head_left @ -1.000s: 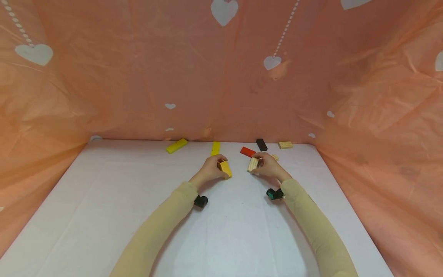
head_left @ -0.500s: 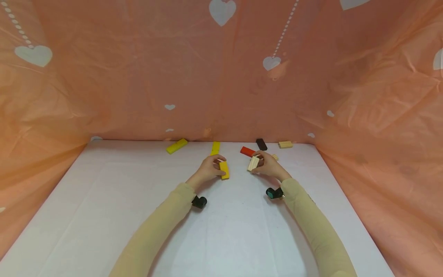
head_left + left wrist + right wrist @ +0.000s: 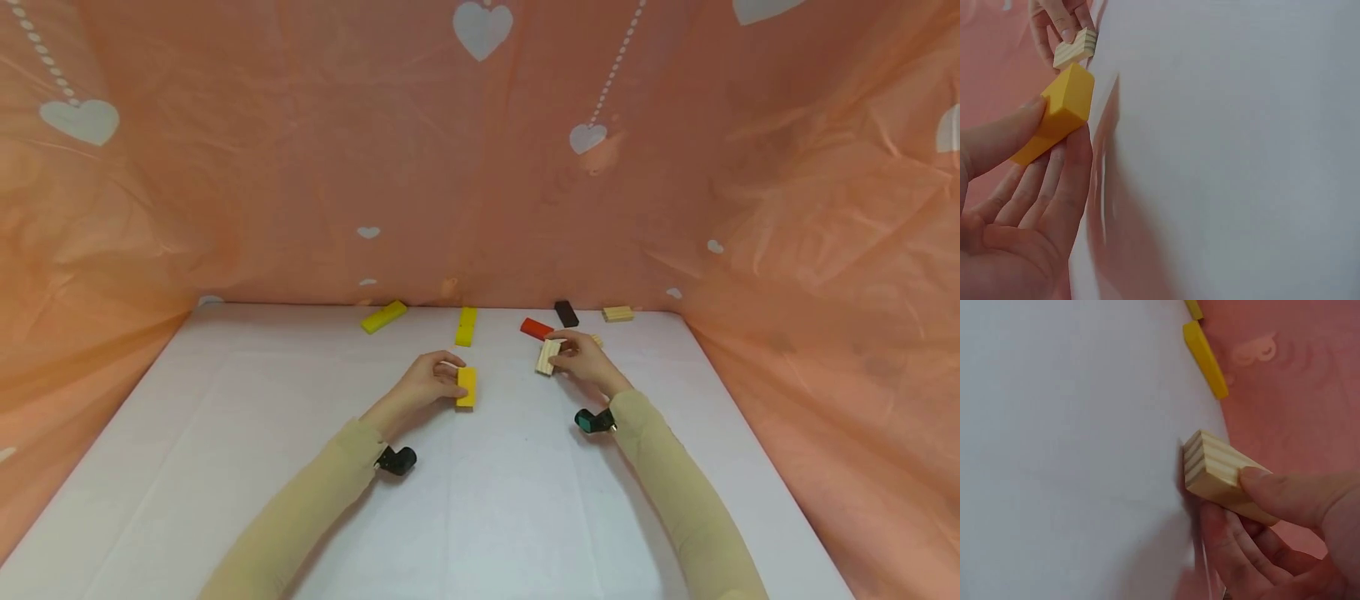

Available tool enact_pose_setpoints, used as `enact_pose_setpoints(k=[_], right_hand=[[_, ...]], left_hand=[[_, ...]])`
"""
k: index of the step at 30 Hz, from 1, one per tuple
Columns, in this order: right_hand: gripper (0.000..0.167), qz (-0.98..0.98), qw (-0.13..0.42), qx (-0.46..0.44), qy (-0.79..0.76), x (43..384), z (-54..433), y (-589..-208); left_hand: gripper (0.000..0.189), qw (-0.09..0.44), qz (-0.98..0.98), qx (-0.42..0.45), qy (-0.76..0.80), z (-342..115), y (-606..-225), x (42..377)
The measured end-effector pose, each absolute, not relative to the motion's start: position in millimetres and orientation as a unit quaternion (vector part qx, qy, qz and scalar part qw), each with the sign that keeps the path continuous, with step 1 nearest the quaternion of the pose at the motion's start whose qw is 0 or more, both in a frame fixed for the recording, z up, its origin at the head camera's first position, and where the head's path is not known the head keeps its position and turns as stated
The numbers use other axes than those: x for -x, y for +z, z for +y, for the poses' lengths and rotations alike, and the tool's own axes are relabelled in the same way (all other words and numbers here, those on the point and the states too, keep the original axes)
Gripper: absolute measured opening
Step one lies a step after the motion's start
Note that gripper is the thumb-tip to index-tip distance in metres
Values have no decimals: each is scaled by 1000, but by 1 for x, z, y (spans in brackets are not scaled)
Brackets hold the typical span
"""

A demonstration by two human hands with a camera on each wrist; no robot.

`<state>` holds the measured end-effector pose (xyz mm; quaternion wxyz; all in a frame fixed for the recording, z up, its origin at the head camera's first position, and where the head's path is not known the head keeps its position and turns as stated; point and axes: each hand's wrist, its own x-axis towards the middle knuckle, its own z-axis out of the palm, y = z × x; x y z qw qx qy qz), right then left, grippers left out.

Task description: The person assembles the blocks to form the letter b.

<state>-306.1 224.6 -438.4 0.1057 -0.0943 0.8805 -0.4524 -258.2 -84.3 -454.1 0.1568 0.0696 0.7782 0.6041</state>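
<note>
While our left hand (image 3: 423, 383) pinches an orange-yellow block (image 3: 467, 388), our right hand (image 3: 587, 362) grips a wooden block (image 3: 547, 358). Red block (image 3: 536, 328) sits nearby.

We see the left hand (image 3: 422, 383) holding an orange-yellow block (image 3: 467, 382) and the right hand (image 3: 587, 361) a pale wooden block (image 3: 546, 358).

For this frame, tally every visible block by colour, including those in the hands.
Yellow: 3 (leftmost yellow block, back-centre yellow block, held yellow block in left hand)
Plain wood: 3 (rightmost wooden block, held wooden block in right hand, mostly hidden wooden block behind that hand)
Red: 1 (red block)
Dark: 1 (dark block)
Total: 8
</note>
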Motion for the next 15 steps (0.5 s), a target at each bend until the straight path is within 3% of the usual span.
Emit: enact_pose_setpoints(k=[15], right_hand=[[41,850,107,105,-505,289,200,-434]], left_hand=[[43,185,757,-62,624,-135,-446,217]])
